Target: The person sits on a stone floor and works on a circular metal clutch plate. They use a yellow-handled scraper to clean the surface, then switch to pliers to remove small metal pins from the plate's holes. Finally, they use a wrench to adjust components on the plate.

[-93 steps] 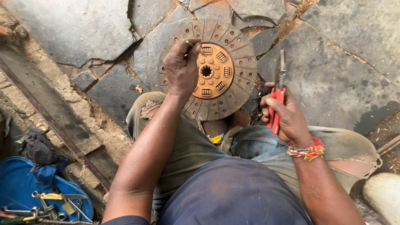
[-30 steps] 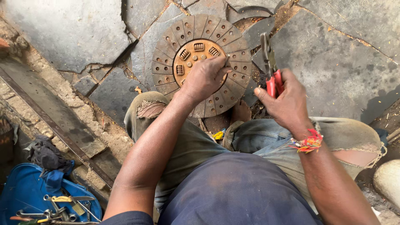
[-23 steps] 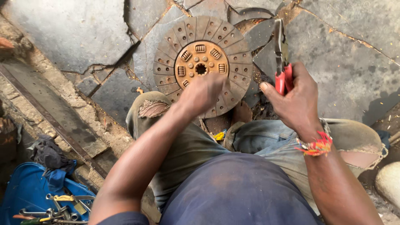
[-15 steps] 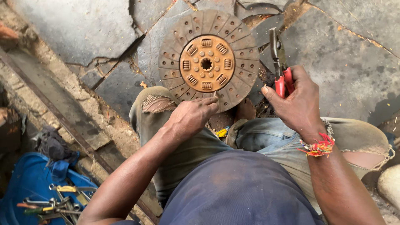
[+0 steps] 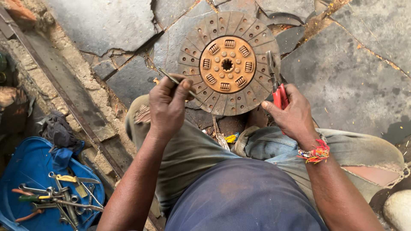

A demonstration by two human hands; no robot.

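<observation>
A round rusty clutch disc (image 5: 227, 64) lies flat on the cracked stone floor (image 5: 355, 81), just ahead of the person's knees. Its orange-brown hub has a toothed hole in the middle and a ring of small springs around it; the outer band is cut into segments.

The left hand (image 5: 168, 106) is closed around a thin metal rod (image 5: 175, 81), pinched between thumb and fingers, with the rod's far end pointing up and to the left and its near end over the disc's left edge. The right hand (image 5: 292, 112) is closed around the red handles of a pair of pliers (image 5: 276, 83), whose grey nose points upward across the disc's right rim. A bright woven band (image 5: 316, 152) sits on the right wrist.

To the person's left, well apart from the disc, a blue tub (image 5: 25, 171) holds a heap of spanners and screwdrivers (image 5: 64, 196), with a dark rag (image 5: 58, 130) at its upper edge.
</observation>
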